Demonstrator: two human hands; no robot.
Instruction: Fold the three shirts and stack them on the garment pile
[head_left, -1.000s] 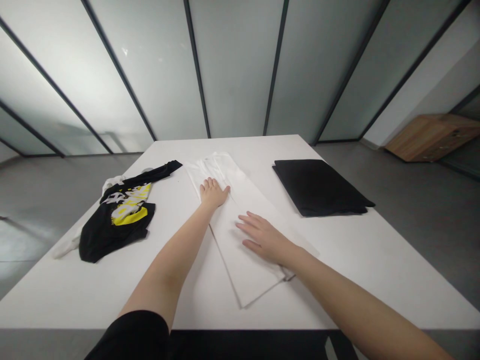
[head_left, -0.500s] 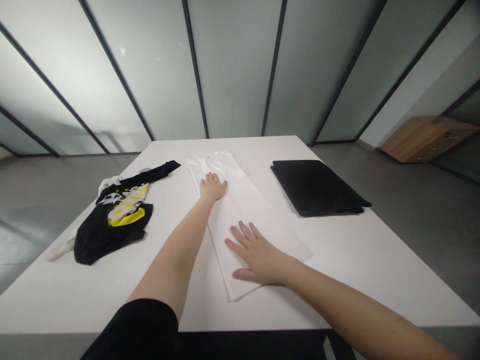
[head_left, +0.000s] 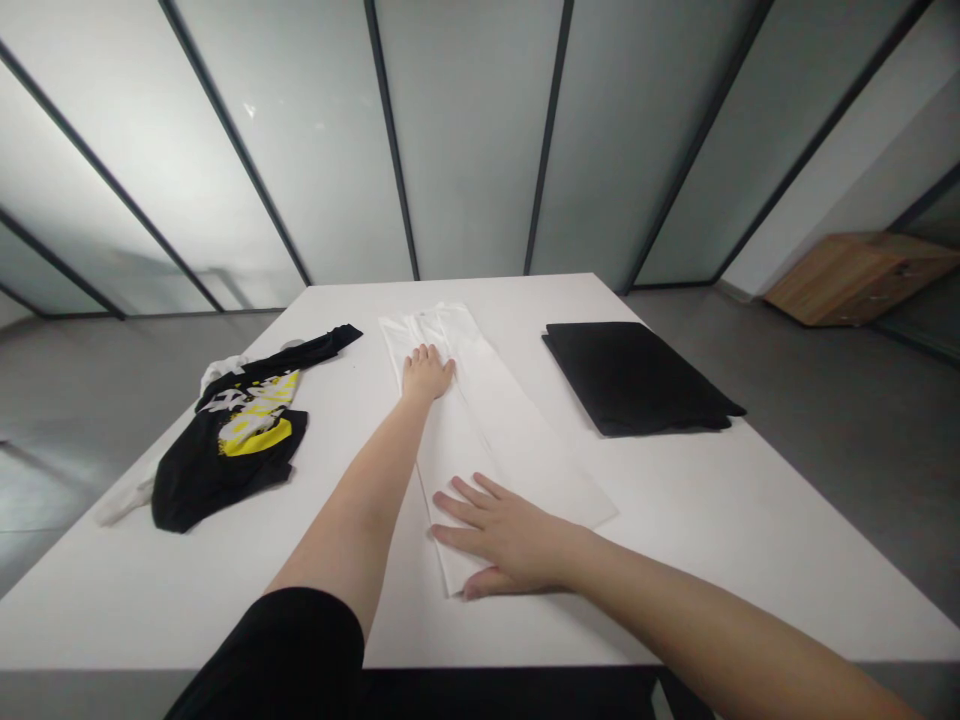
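A long white folded garment point(head_left: 517, 420) lies flat across the middle of the white table point(head_left: 697, 560), its far end thin and a little creased. My left hand point(head_left: 427, 373) rests palm down on its far part, fingers extended. Over the near end, my right hand point(head_left: 502, 535) lies flat with fingers spread wide, covering part of the near edge. Neither hand grips anything. What kind of garment the white cloth is, I cannot tell.
On the left of the table lies a crumpled black garment with a yellow and white print point(head_left: 225, 460), white cloth beneath it. A folded black cloth point(head_left: 637, 375) lies at the right. Beyond stand frosted glass panels point(head_left: 465, 140) and a wooden cabinet point(head_left: 855, 280).
My right hand has slid toward me and slightly left over the white cloth, down to its near edge. My left hand stays in about the same place.
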